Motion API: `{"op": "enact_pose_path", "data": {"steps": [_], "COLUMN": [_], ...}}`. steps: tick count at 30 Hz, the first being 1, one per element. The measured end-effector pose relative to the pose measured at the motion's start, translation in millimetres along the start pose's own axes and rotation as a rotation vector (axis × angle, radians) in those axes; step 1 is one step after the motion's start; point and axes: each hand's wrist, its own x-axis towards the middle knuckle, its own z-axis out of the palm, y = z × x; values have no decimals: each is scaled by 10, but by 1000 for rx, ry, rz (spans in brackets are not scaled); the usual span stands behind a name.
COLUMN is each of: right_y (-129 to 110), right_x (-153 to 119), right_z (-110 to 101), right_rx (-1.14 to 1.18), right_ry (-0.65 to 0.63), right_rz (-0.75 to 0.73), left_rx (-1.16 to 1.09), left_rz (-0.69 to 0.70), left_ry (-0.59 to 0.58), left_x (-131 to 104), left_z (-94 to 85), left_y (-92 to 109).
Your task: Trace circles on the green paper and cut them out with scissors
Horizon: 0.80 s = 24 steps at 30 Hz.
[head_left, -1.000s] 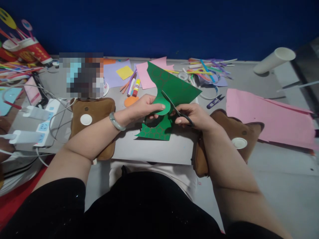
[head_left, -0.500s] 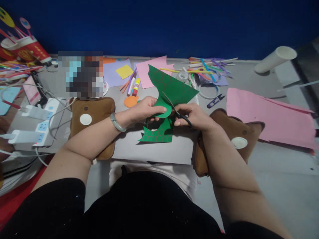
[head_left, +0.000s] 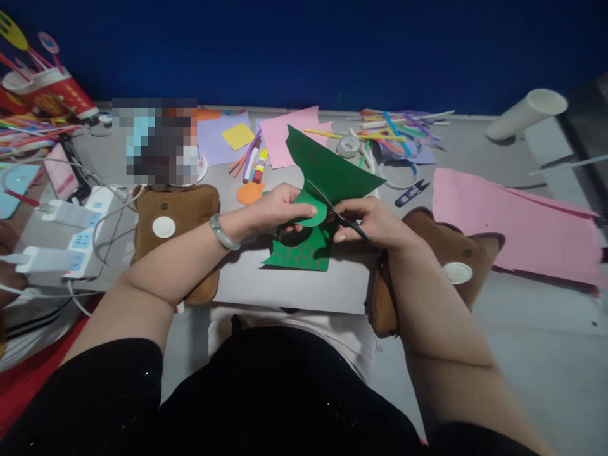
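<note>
My left hand (head_left: 285, 208) pinches a sheet of green paper (head_left: 327, 164), its thumb pressed on a rounded, partly cut-out section. The sheet has a dark circle pattern and curved cut edges; a lower flap hangs close to the tabletop. In my right hand (head_left: 368, 220) is a pair of scissors (head_left: 350, 223) with dark handles, gripped by the fingers. Its blades lie at the paper, along the edge of the rounded section. Part of the blades is hidden behind the paper. An orange paper cutout (head_left: 250, 192) lies just beyond my left hand.
Brown cushions (head_left: 178, 237) lie under both forearms. Behind the hands are a glue stick (head_left: 259, 166), pink paper (head_left: 285, 136), tape rolls (head_left: 348, 146), and small snips (head_left: 411, 193). A power strip (head_left: 88, 244) with cables is at left; a white tube (head_left: 527, 114) stands at right.
The upper part of the green paper has tilted and shifted slightly right. The scissors have moved slightly, and their blades look closer together. Both hands keep their hold.
</note>
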Motion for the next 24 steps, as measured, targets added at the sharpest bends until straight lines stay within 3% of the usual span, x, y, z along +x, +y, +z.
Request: {"op": "enact_pose_path", "data": {"steps": [15, 21, 24], "right_y": [40, 38, 47], "right_x": [-3, 40, 71], "right_z": [0, 50, 118], "right_rx": [86, 244, 310], "right_ry": [39, 208, 300], "right_rz": [24, -39, -98], "left_rx": [47, -147, -299], "left_rz": [42, 288, 372], "left_ry": [14, 94, 74], "left_x": [57, 108, 115], "left_z": [-91, -139, -121], "left_y": [-10, -61, -50]}}
